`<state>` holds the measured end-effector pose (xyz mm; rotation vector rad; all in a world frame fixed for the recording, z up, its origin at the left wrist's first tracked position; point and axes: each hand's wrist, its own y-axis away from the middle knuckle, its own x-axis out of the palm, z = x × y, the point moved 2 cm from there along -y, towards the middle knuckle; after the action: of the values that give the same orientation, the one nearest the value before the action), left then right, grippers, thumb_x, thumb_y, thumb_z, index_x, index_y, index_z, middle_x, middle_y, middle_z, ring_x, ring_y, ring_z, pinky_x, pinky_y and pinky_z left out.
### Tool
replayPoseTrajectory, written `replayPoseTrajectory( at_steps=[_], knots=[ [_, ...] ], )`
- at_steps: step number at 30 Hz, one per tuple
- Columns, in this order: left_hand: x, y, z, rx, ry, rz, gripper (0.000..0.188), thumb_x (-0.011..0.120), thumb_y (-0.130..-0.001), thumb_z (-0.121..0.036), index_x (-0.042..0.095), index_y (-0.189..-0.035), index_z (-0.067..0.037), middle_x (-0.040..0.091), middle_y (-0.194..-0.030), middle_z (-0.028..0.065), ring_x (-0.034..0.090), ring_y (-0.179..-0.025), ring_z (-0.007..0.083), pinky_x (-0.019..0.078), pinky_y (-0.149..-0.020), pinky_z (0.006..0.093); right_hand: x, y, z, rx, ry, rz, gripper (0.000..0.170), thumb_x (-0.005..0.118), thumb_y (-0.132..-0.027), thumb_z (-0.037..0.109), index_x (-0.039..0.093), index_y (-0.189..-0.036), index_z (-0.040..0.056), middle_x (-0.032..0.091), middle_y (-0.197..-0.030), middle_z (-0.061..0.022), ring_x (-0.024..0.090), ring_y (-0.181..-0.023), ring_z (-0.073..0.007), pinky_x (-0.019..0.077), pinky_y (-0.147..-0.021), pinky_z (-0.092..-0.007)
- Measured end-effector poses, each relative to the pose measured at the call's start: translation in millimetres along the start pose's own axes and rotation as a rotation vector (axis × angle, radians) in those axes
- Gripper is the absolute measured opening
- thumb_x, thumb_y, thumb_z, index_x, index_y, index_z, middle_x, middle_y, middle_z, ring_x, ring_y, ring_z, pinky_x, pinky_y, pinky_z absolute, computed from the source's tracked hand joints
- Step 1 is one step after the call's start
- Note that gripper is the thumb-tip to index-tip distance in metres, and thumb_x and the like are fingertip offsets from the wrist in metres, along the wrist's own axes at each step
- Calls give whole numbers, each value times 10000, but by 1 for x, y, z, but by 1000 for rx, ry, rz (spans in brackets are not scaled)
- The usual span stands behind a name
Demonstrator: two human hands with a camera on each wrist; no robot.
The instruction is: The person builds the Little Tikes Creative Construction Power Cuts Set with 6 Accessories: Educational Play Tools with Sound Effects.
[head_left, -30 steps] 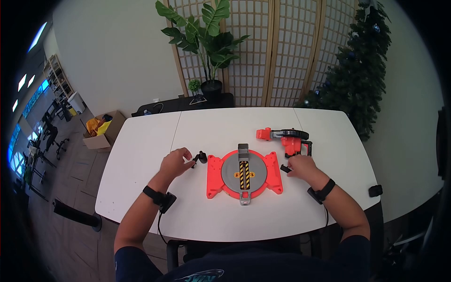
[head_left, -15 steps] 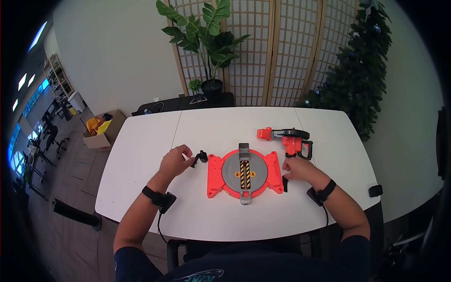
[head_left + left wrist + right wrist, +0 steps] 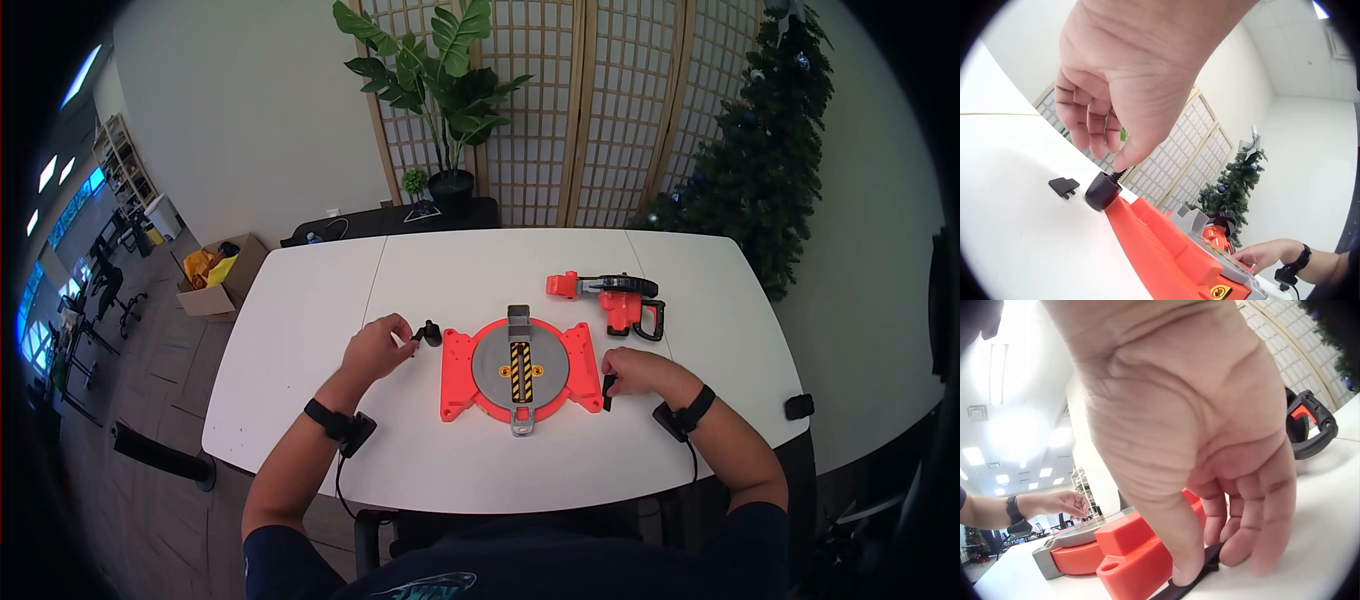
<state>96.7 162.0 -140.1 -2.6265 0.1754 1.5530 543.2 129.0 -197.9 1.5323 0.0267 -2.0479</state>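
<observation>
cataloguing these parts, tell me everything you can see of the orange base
The orange base looks like hard plastic, in one piece with flared sides and holes at the corners. It lies flat on the white table. Its round grey disc bears a black-and-yellow striped strip and two round yellow stickers; grey blocks stand at its far and near ends. Beside its right edge, the right hand pinches a black piece; whether either touches the base is unclear.

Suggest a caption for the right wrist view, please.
Right hand pinching a slim black part beside a red-orange base.
</observation>
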Motion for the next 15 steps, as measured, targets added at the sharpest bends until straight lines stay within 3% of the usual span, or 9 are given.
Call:
replayPoseTrajectory(
  at_steps=[4, 6, 7, 10, 12, 13, 15],
  knots=[
    [1, 1, -1, 17, 14, 21, 209, 767, -854, -231, 643, -934, -83, 699, -853, -10, 655, -719, 134, 516, -665, 300, -10, 1, 5, 37, 4, 61, 374, 834, -773, 171, 631, -1040, 5, 649, -1003, -155, 675, -929, -260, 532, -784, -357],
    [0, 1, -2, 24, 21, 35, 215, 765, -857, -224, 633, -950, -81, 697, -853, -10, 653, -718, 131, 515, -666, 295, -27, 8, 20, 95, -2, 263, 312, 786, -833, 193, 629, -1026, 5, 661, -980, -153, 686, -882, -255, 537, -754, -368],
    [0, 2, -3, 33, 28, 50, 223, 763, -861, -218, 624, -967, -80, 695, -853, -10, 651, -717, 128, 514, -666, 290, -32, 11, 21, 95, -1, 263, 312, 786, -833, 193, 629, -1026, 5, 661, -980, -153, 686, -882, -255, 537, -754, -368],
    [-3, 5, -11, 85, 109, 32, 250, 758, -868, -209, 597, -1007, -77, 689, -845, -5, 647, -718, 123, 512, -668, 282, -44, 17, 13, 208, -118, 190, 253, 719, -895, 215, 643, -1031, 16, 697, -933, -145, 699, -879, -263, 534, -746, -369],
    [-3, 6, -16, 107, 123, 16, 260, 757, -863, -218, 597, -1016, -82, 696, -843, -4, 658, -713, 133, 521, -665, 290, -53, 17, 11, 45, 3, -31, 133, 648, -953, 135, 613, -987, 12, 668, -908, -80, 683, -776, -162, 534, -635, -313],
    [-3, 6, -19, 129, 135, 1, 271, 757, -857, -226, 597, -1026, -86, 704, -840, -3, 670, -708, 142, 529, -663, 297, -59, 19, 18, 45, 4, -31, 133, 648, -953, 135, 613, -987, 12, 668, -908, -80, 683, -776, -162, 534, -635, -313],
    [-3, 7, -26, 152, 162, 14, 271, 756, -861, -226, 595, -1025, -83, 697, -833, -2, 664, -707, 140, 530, -667, 298, -77, 27, 44, 115, -331, -150, 84, 600, -984, 104, 602, -974, 21, 652, -895, -55, 681, -796, -121, 534, -637, -272]
  ],
)
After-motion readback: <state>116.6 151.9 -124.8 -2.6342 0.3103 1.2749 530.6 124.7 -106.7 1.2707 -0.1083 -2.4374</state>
